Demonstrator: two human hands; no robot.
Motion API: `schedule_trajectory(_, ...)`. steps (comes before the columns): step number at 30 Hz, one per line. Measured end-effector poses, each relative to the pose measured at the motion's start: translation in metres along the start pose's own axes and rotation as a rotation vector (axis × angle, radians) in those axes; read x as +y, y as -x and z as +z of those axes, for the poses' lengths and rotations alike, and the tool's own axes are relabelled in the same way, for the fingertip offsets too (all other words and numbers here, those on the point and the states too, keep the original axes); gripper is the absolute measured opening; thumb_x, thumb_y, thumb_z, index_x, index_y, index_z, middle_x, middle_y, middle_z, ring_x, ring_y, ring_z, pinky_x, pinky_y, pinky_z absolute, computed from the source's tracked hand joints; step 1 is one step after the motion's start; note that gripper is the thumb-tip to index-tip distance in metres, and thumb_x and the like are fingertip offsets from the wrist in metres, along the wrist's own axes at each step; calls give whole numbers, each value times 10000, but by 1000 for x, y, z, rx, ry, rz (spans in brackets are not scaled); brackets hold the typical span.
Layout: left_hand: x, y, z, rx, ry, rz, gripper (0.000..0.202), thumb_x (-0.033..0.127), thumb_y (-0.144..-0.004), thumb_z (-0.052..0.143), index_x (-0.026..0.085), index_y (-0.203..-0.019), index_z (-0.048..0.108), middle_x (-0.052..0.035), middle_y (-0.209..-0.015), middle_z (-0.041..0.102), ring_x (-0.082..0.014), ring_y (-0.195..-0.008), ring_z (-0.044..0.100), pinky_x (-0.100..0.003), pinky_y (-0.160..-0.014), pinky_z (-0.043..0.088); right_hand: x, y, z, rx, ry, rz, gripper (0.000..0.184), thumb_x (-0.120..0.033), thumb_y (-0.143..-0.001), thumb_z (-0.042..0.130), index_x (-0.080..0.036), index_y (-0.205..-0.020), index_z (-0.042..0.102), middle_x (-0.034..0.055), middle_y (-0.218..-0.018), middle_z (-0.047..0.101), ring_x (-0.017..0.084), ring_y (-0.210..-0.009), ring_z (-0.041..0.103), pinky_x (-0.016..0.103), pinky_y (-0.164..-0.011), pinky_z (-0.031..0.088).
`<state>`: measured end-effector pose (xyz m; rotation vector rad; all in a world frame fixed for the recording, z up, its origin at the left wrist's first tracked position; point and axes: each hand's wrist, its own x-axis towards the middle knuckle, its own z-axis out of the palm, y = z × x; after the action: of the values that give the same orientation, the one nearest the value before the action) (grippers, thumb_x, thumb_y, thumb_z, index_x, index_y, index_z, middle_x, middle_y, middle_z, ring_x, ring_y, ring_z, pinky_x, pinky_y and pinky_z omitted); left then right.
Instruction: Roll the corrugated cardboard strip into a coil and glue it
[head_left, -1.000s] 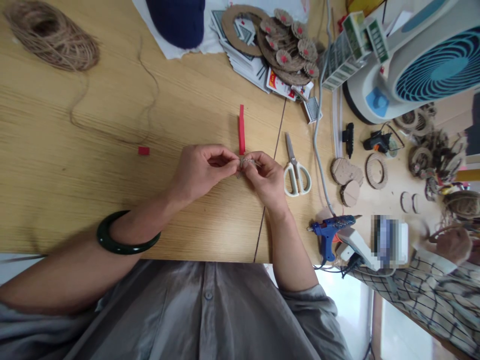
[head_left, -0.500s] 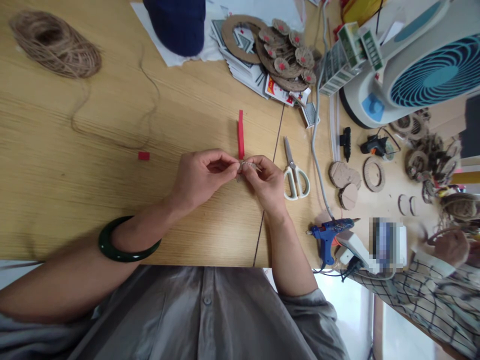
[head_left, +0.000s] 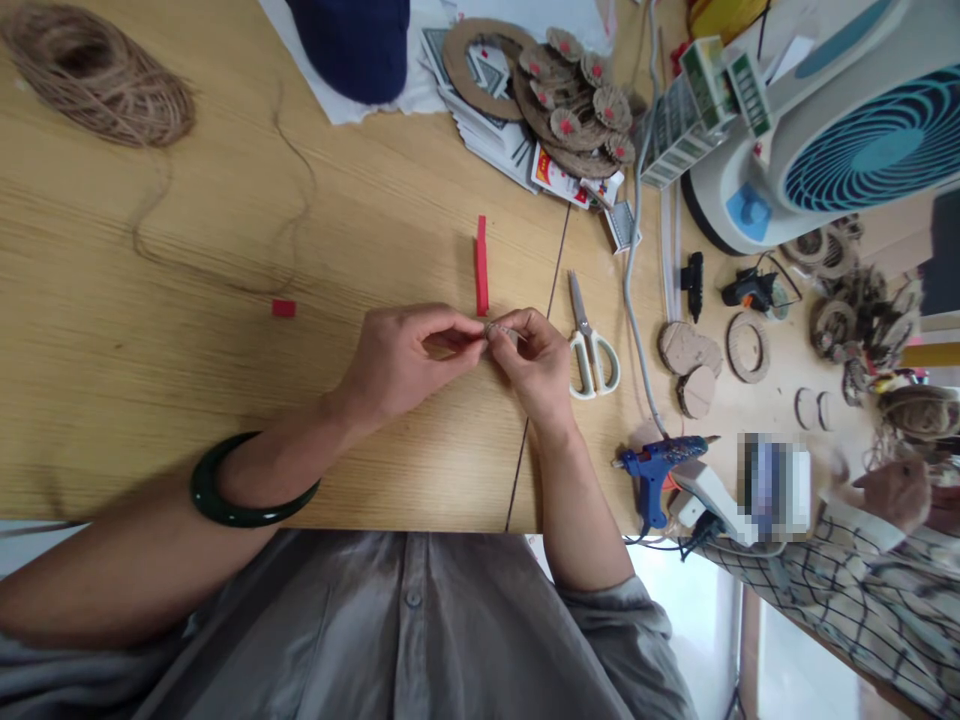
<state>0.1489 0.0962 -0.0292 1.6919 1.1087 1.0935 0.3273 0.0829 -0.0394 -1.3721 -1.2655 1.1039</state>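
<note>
My left hand (head_left: 401, 358) and my right hand (head_left: 536, 362) meet above the wooden table (head_left: 187, 380), fingertips pinched together on a small piece of twine (head_left: 493, 328). The piece is tiny and mostly hidden by the fingers. A dark green bangle (head_left: 251, 483) sits on my left forearm. A red strip (head_left: 481, 265) lies just beyond the hands, and a small red scrap (head_left: 283, 308) lies to the left.
White-handled scissors (head_left: 591, 345) lie right of my hands. A blue glue gun (head_left: 658, 463) rests near the front edge. A ball of twine (head_left: 94, 75) sits far left. Cardboard discs and rings (head_left: 570, 95), a fan (head_left: 832, 130) and another person's sleeve (head_left: 862, 590) are at the right.
Both hands stay pinched together on the small piece and have shifted only slightly; the fingers have worked it a little. The view has moved a bit.
</note>
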Motion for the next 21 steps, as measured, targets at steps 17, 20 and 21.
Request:
schedule_trajectory(17, -5, -2, 1, -4, 29, -135, 62, 266, -890, 779, 246, -881, 836, 2, -862, 864, -168, -747, 795, -244, -703, 611, -4, 1, 2, -80, -110, -9, 167, -319, -866, 822, -241, -936, 692, -22, -880, 753, 128, -773, 746, 288, -767, 648)
schedule_trajectory(20, -2, -2, 0, -7, -1, -127, 72, 250, -889, 770, 239, -871, 838, 8, -835, 859, -151, -711, 776, -228, -681, 595, -4, 1, 1, -81, -93, -34, 158, -342, -895, 811, -241, -926, 694, -15, -873, 756, 133, -777, 756, 279, -733, 644)
schedule_trajectory(21, -1, -2, 0, -15, -8, -118, 77, 246, -889, 766, 237, -862, 837, 11, -822, 856, -147, -699, 770, -225, -673, 591, -4, 1, 1, -79, -84, -44, 159, -348, -902, 808, -239, -917, 694, -13, -868, 750, 133, -775, 753, 273, -717, 637)
